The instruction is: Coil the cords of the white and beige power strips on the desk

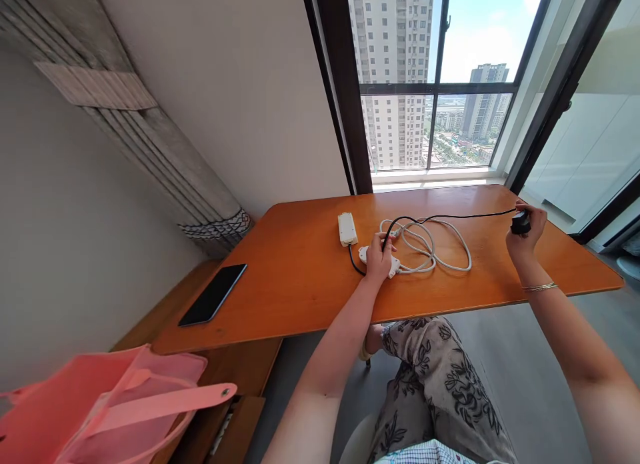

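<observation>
My left hand (379, 256) rests closed on a white power strip (395, 267) near the middle of the orange table (300, 277), pinching a black cable (450, 217) where it meets the strip. My right hand (527, 232) is closed round a small black plug or adapter (520, 223) at the cable's far end, near the table's right side. A coiled white cord (440, 251) lies between both hands. A white rectangular adapter (347, 228) sits just left of my left hand, with a short black lead.
A black phone (213, 294) lies face up at the table's left edge. A pink bag (100, 404) sits at lower left over a low wooden shelf (235, 371). A large window (430, 84) stands behind the table. My patterned trousers (440, 377) show below.
</observation>
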`<act>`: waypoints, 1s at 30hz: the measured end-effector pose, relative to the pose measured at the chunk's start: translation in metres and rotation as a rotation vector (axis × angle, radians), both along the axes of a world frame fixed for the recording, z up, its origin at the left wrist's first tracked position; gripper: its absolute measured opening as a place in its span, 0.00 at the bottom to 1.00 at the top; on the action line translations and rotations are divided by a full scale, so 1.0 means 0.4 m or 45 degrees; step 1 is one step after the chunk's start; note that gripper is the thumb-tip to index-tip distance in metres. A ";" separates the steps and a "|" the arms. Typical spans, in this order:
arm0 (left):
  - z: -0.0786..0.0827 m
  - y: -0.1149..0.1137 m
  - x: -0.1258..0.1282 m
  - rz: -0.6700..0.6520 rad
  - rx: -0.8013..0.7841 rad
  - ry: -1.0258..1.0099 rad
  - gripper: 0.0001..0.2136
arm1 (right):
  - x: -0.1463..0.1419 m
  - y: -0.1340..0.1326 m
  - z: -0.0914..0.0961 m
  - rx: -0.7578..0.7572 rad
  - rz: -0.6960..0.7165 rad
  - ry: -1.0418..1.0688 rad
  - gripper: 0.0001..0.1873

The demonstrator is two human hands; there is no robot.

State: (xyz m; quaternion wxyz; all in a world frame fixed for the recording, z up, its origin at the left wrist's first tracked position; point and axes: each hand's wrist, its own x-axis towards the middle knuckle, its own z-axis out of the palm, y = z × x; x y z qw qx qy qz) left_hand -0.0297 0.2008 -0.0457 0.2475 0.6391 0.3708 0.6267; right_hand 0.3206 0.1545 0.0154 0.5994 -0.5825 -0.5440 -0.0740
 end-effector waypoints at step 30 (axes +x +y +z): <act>0.033 -0.043 0.010 -0.013 0.313 0.418 0.11 | -0.294 -0.072 0.048 -0.177 0.546 -1.024 0.30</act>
